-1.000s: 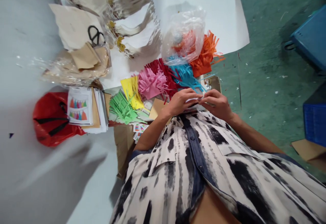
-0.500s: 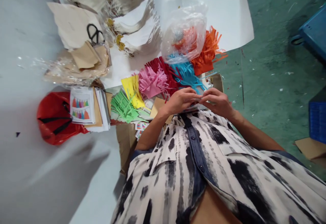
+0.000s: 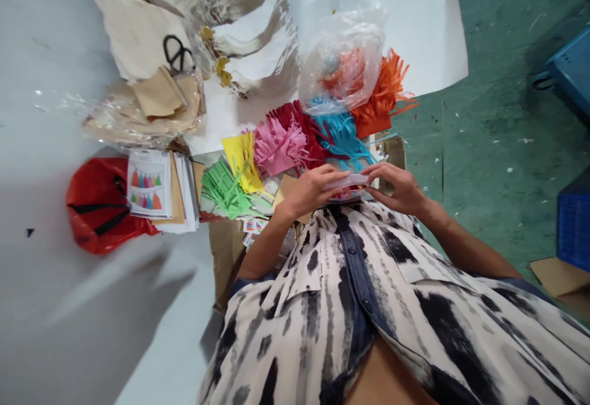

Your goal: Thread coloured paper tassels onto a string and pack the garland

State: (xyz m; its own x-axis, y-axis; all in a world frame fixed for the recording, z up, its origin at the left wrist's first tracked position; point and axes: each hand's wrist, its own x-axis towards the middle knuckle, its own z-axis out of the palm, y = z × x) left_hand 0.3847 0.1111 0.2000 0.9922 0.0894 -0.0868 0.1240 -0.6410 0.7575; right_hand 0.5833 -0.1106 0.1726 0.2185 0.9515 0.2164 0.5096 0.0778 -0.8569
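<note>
Close to my shirt front, both hands grip a small packet (image 3: 354,181). Its upper edge is a pale whitish strip, and pink and red show just below; the rest is hidden. My left hand (image 3: 318,187) has its fingers closed on the strip's left end, while my right hand (image 3: 395,187) pinches the other end. Beyond them lie fringed paper bundles: blue (image 3: 342,134), orange (image 3: 382,94), dark red (image 3: 295,116), pink (image 3: 279,145), yellow (image 3: 243,160) and green (image 3: 225,190).
A clear plastic bag (image 3: 343,55) with orange pieces lies behind the bundles. White stacks (image 3: 258,42) with gold-coloured clips, black-handled scissors (image 3: 176,53) and brown paper pieces (image 3: 159,94) are at the back left. A red bag (image 3: 96,208) sits beside printed cards (image 3: 150,184).
My hands have drawn slightly apart, and the packet's pale strip now shows between them. The pink and red below it have come into view. The camera view has shifted a little.
</note>
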